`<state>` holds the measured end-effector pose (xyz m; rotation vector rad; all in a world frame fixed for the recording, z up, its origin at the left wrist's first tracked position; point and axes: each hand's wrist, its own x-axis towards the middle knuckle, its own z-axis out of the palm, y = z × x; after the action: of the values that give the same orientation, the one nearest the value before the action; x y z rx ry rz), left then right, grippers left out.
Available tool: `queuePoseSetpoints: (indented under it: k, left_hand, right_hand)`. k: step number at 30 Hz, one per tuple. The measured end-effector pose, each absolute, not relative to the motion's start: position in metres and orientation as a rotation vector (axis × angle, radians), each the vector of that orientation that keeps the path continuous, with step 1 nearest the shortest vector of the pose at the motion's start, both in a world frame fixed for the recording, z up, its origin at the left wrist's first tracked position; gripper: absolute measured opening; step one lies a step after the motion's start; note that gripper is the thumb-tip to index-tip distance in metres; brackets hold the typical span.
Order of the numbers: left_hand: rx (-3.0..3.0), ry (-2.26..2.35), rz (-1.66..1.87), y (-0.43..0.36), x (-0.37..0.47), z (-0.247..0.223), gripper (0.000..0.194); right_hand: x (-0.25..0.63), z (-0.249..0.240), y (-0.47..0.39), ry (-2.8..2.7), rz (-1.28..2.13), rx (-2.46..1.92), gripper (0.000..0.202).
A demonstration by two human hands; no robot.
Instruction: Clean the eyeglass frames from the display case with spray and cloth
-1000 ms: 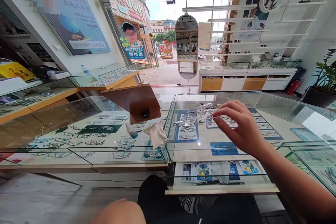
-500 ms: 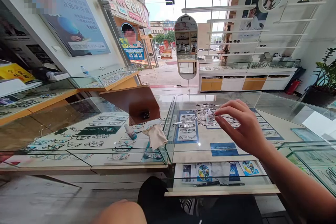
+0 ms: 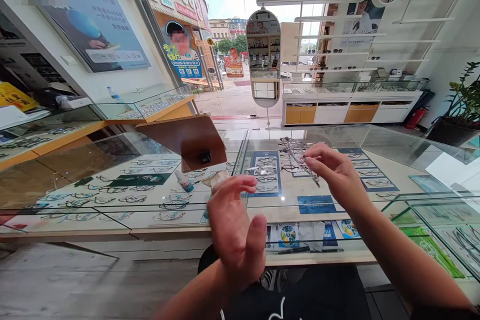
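Note:
A pair of eyeglasses is pinched between the thumb and fingers of my right hand, raised above the glass display counter. Other glasses behind it inside the case make its outline hard to separate. My left hand is up in front of the counter with its fingers stretched out and thumb apart, holding nothing. Just behind it lies a beige cloth, partly covered by the fingers. A small white and teal bottle stands tilted in view beside the cloth.
On the left counter a brown panel leans upward. Rows of glasses lie under the glass. Below the right top, a shelf holds leaflets and a pen. An oval mirror hangs beyond; a potted plant stands far right.
My left hand has risen into view from the bottom, now open before the cloth. My right hand has turned the eyeglasses so they slant downward to the right. The view has shifted slightly.

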<state>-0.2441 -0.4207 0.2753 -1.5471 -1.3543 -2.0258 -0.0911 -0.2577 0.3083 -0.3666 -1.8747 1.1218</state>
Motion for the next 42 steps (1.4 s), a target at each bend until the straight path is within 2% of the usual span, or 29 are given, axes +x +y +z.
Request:
queuePoseSetpoints:
  k: [3, 6, 17, 27, 32, 38, 42]
  left_hand:
    - [-1.676, -1.653, -2.132, -0.398, -0.244, 0.262, 0.028]
    - [-1.75, -1.805, -2.139, -0.381, -0.247, 0.255, 0.019]
    - [-1.773, -1.963, -2.226, -0.378, -0.26, 0.243, 0.024]
    - [-1.819, -2.132, -2.505, -0.361, -0.277, 0.213, 0.035]
    - [-1.813, -2.292, -2.263, -0.349, -0.309, 0.191, 0.04]
    - [-1.784, -2.477, -1.749, -0.342, -0.354, 0.148, 0.04]
    - [-1.818, -2.496, -1.652, -0.342, -0.363, 0.133, 0.039]
  right_hand:
    - [-0.102, 0.289, -0.264, -1.759, 1.513, -0.374, 0.019]
    - [-0.11, 0.274, -0.271, -1.67, 1.678, -0.36, 0.019]
    - [-0.111, 0.255, -0.26, -1.696, 1.783, -0.37, 0.022]
    - [-0.11, 0.225, -0.246, -1.525, 2.002, -0.444, 0.026]
    - [-0.103, 0.209, -0.221, -1.305, 2.04, -0.618, 0.029]
    - [-0.085, 0.191, -0.164, -1.189, 1.826, -0.788, 0.033]
    - [-0.072, 0.189, -0.119, -1.021, 1.766, -0.96, 0.027]
